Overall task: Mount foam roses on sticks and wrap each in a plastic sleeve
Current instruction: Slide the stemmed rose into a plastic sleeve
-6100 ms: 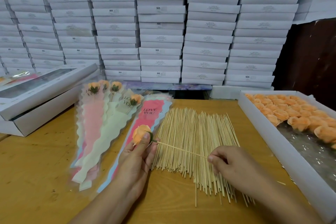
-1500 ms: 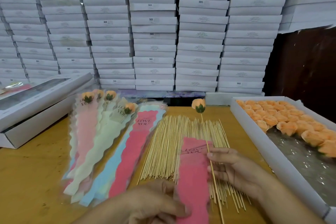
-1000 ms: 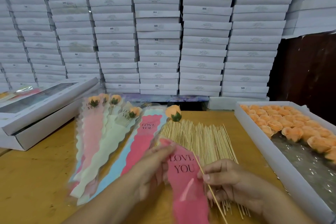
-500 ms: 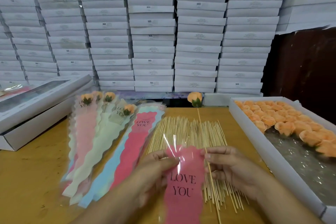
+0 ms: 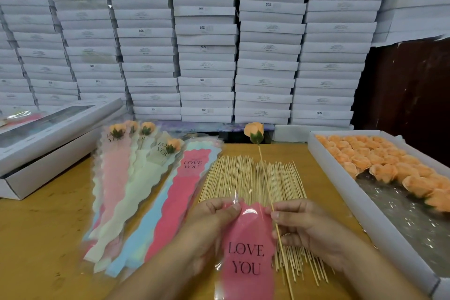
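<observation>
Since half a second ago, little has shifted: the pink sleeve (image 5: 248,246) is still pinched at its top edge by the left hand (image 5: 214,221) and the right hand (image 5: 306,224), whose fingers also clamp the stick (image 5: 272,207). Beyond, loose sticks (image 5: 243,178) are spread on the worktop (image 5: 36,238). Farther off, the mounted rose (image 5: 254,132) is raised; the tray of roses (image 5: 341,192) lies to the right.
</observation>
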Demonstrator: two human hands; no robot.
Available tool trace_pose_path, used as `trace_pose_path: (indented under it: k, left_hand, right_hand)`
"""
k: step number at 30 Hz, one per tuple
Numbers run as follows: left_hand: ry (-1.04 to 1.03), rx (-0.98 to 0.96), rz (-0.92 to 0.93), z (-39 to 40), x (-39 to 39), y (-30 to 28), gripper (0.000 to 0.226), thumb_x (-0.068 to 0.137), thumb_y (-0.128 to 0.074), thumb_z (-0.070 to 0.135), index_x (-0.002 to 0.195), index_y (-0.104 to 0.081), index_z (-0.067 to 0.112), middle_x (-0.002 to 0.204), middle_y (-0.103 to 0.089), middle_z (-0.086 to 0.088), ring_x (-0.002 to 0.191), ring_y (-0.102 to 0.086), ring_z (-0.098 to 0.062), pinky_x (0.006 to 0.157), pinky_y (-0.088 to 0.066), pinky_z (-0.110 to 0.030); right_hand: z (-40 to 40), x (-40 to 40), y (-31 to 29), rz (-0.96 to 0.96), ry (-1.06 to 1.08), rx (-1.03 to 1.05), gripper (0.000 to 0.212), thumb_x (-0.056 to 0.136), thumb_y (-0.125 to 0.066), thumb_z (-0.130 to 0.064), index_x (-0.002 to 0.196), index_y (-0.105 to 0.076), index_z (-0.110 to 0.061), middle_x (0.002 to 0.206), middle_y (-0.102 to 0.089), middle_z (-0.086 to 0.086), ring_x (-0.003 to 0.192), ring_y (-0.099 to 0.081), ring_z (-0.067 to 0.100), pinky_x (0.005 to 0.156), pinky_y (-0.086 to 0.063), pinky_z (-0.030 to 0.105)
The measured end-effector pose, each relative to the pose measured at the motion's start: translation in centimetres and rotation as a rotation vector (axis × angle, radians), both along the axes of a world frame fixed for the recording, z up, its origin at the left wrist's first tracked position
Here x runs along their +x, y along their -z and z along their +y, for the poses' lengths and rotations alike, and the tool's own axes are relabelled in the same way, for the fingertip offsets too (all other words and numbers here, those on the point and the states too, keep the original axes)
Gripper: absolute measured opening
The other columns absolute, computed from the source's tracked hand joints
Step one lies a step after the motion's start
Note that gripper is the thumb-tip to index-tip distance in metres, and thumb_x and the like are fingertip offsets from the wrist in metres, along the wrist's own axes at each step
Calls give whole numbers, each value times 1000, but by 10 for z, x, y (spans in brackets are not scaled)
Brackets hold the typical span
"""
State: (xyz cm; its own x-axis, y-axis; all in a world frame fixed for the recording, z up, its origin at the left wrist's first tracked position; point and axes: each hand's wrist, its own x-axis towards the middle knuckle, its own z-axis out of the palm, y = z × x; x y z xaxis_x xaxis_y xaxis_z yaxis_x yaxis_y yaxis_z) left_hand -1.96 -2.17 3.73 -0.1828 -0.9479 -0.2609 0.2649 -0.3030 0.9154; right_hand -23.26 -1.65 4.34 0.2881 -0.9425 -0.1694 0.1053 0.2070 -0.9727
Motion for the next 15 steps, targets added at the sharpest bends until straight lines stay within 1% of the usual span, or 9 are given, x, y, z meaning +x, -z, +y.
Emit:
trace_pose_path:
  k: [1, 2, 4, 6, 9, 11, 13, 15]
  left_hand:
    - [-1, 3, 8, 0, -1, 1, 23, 92, -67, 2, 112, -67, -10, 104, -69, -35, 80, -68, -35, 56, -57, -34]
    - [-7, -3, 7, -1, -1, 2, 23, 91, -67, 0, 111, -67, -10, 105, -69, -35, 81, -69, -35, 56, -57, -34]
    - [-31, -14, 10, -1, -2, 3, 23, 87, -69, -4, 110, -68, -9, 102, -71, -33, 78, -71, -35, 63, -61, -37]
    - [-42, -14, 40, -1, -3, 4, 25, 81, -71, -8, 106, -67, -8, 99, -72, -32, 74, -73, -33, 63, -62, -37]
    - [-53, -3, 105, 0, -4, 4, 40, 66, -76, -10, 104, -65, -8, 96, -73, -31, 75, -75, -34, 62, -63, -37]
    - [-54, -6, 112, 1, -4, 4, 46, 59, -79, -11, 103, -65, -6, 93, -73, -30, 72, -75, -34, 59, -62, -36]
    - [-54, -12, 95, 2, -4, 4, 50, 55, -81, -11, 102, -65, -4, 89, -74, -27, 67, -74, -33, 55, -60, -34]
    - [-51, -13, 84, 2, -3, 5, 53, 55, -81, -12, 104, -64, -5, 89, -74, -26, 67, -74, -32, 55, -59, -33]
  right_hand:
    - [0, 0, 0, 5, -3, -1, 24, 71, -77, -10, 94, -79, -4, 81, -73, 17, 64, -70, 20, 52, -57, 23]
    - [0, -1, 0, 11, -7, -2, 23, 72, -77, -10, 94, -79, -4, 82, -73, 17, 65, -70, 19, 52, -57, 23]
    - [-1, -2, 1, 21, -11, 0, 23, 73, -77, -11, 95, -79, -4, 85, -74, 17, 67, -70, 19, 53, -57, 24]
    - [-2, -2, 2, 26, -3, 4, 24, 73, -78, -11, 95, -79, -5, 88, -74, 18, 67, -71, 20, 53, -57, 24]
    - [-3, -3, 2, 33, 31, 8, 24, 70, -79, -11, 94, -80, -5, 92, -75, 20, 66, -71, 20, 53, -58, 24]
    - [-4, -5, 2, 38, 67, 9, 29, 69, -79, -11, 97, -78, -3, 97, -75, 21, 66, -72, 21, 53, -58, 24]
    - [-6, -7, 2, 50, 85, 4, 36, 71, -77, -11, 104, -74, 1, 101, -76, 19, 68, -71, 21, 54, -58, 24]
    - [-7, -7, 0, 54, 89, -5, 37, 71, -76, -12, 105, -73, 1, 100, -76, 17, 68, -71, 20, 55, -58, 24]
